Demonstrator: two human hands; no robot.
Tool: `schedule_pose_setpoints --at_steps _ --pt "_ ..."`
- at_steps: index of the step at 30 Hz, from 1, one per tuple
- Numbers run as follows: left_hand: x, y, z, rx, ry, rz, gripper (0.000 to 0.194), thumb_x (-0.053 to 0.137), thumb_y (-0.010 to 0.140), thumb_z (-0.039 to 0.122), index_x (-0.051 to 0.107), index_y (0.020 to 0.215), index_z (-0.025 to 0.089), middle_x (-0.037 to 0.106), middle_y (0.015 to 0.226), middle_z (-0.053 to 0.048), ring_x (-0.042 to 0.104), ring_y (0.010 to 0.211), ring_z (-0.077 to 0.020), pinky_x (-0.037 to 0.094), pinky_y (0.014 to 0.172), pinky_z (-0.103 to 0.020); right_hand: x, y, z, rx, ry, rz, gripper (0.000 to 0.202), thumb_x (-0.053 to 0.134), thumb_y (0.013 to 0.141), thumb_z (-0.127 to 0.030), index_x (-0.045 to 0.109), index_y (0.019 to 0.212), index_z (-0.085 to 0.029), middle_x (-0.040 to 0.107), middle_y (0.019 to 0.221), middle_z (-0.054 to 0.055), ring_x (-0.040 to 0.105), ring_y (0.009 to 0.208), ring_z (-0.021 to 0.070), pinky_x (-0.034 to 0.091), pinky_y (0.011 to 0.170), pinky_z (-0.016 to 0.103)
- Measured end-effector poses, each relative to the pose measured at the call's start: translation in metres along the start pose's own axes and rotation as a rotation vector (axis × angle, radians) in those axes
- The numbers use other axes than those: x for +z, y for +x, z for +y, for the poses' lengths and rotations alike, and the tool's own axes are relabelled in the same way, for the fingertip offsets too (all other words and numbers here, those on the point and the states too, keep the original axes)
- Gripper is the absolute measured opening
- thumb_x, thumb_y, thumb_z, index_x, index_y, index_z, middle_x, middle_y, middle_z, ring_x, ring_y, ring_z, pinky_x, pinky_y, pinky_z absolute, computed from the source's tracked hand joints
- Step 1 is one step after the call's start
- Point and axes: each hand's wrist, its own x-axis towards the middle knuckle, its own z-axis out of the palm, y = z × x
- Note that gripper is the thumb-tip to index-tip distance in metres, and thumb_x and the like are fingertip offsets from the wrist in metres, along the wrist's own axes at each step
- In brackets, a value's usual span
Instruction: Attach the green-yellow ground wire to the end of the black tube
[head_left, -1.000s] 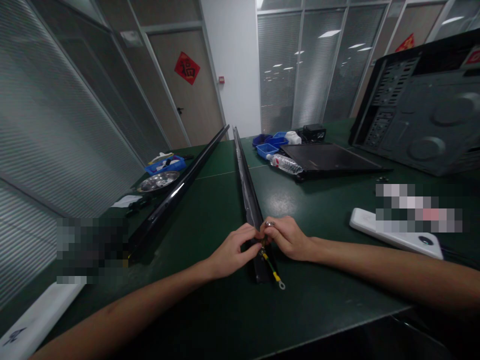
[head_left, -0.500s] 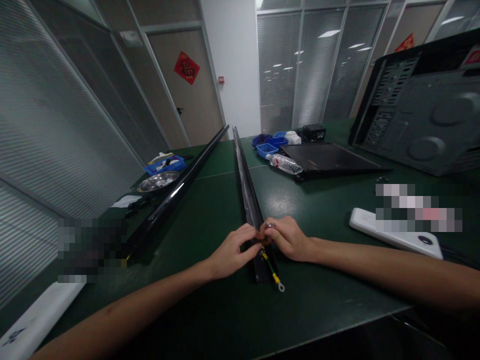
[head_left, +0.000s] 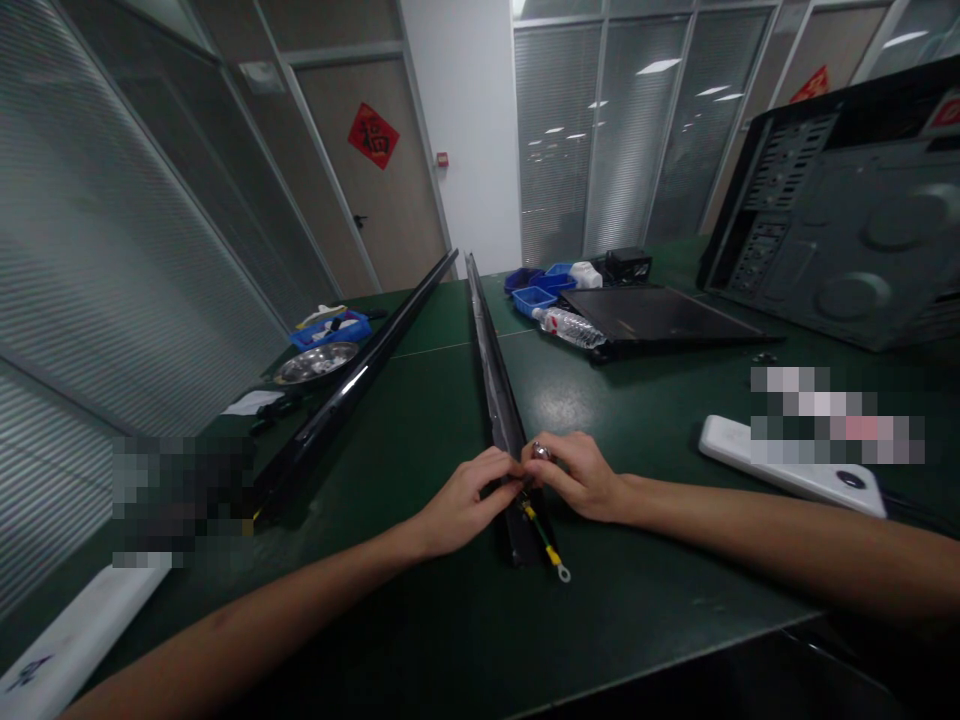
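A long black channel (head_left: 499, 385) lies lengthwise on the green table, its near end under my hands. My left hand (head_left: 472, 500) is closed in a pinch at the channel's near part; what its fingertips hold is hidden. My right hand (head_left: 574, 475) touches it from the right, fingers bent together near a small shiny metal piece (head_left: 541, 452). Just below the fingertips, a green-and-yellow wire (head_left: 541, 535) with a ring terminal (head_left: 563, 574) runs out over the channel's near end.
Another long black bar (head_left: 360, 375) lies to the left, beside a metal bowl (head_left: 319, 363) and a blue basket (head_left: 330, 330). Right are a bottle (head_left: 570, 328), a flat black panel (head_left: 664, 315), a white device (head_left: 795, 470) and a large computer case (head_left: 847, 220).
The metal piece at my right fingertips has shifted and turned slightly. Both hands stay in nearly the same place.
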Motion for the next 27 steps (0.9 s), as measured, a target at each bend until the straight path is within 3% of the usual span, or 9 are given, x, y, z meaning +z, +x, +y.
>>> schedule_pose_setpoints --at_steps 27 --pt "0.0002 0.0007 -0.0004 0.017 0.000 -0.005 0.021 0.049 0.105 0.023 0.069 0.106 0.017 0.064 0.102 -0.007 0.058 0.100 -0.0209 0.047 0.093 -0.034 0.0008 -0.0012 0.0018 0.015 -0.002 -0.035 0.024 0.051 0.106 -0.033 0.060 0.091 -0.017 0.064 0.066 -0.002 0.063 0.055 0.0108 0.049 0.057 0.019"
